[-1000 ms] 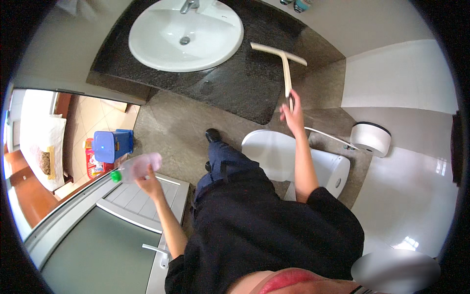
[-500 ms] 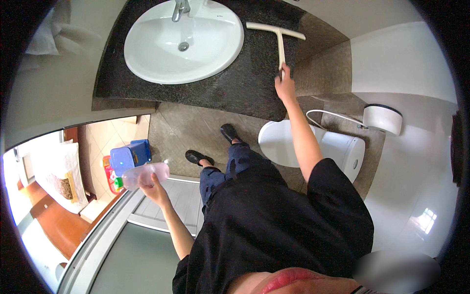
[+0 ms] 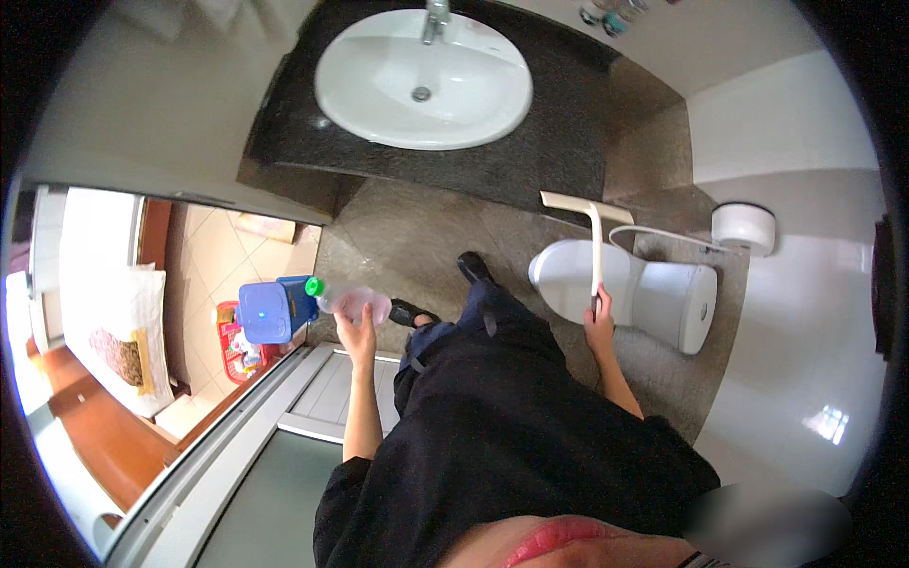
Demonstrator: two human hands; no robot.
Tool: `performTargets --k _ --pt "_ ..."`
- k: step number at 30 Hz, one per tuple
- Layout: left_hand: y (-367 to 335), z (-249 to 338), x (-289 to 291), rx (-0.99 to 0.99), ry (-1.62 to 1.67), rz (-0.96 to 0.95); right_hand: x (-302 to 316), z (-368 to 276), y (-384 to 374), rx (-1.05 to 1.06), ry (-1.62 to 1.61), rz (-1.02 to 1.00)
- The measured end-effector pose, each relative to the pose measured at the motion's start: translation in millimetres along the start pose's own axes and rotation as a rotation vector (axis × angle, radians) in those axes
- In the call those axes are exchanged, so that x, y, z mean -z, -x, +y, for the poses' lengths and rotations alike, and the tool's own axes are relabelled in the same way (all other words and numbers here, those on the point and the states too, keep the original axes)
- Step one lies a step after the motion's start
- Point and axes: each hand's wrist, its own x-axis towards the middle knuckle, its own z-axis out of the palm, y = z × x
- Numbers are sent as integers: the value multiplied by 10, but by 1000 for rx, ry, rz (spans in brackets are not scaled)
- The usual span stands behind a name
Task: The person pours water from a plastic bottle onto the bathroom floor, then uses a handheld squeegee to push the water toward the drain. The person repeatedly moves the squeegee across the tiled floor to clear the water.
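My left hand point(image 3: 357, 333) is closed around a clear plastic bottle point(image 3: 365, 303) with a green cap and pinkish contents. The bottle lies nearly level, its cap pointing left, above the floor. In my right hand point(image 3: 598, 324) is the handle of a cream-coloured squeegee point(image 3: 596, 241). Its T-shaped head points away from me, between the dark counter and the toilet point(image 3: 579, 276). Part of the toilet is covered by the squeegee handle.
A white oval sink point(image 3: 426, 123) is set in the dark stone counter point(image 3: 559, 123). Small bottles point(image 3: 620, 17) stand at the back right. A white paper holder point(image 3: 744, 229) is on the right wall. Beyond the doorway at left are a blue bin point(image 3: 265, 312) and a red basket point(image 3: 230, 352).
My right hand has drawn the squeegee back from over the counter toward me. The bottle has turned, so its green cap now points left, and my left hand has moved right. The view has shifted.
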Motion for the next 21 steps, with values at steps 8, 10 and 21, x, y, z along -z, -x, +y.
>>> performTargets --k 8,10,21 --pt "-58 -376 234 49 -85 131 -156 -466 2 -238 -623 15" --pt "-41 -446 351 59 -103 132 -273 -814 -392 -307 -690 64" --pt "-125 -509 709 51 91 309 -1039 -473 -1314 -296 -130 110"
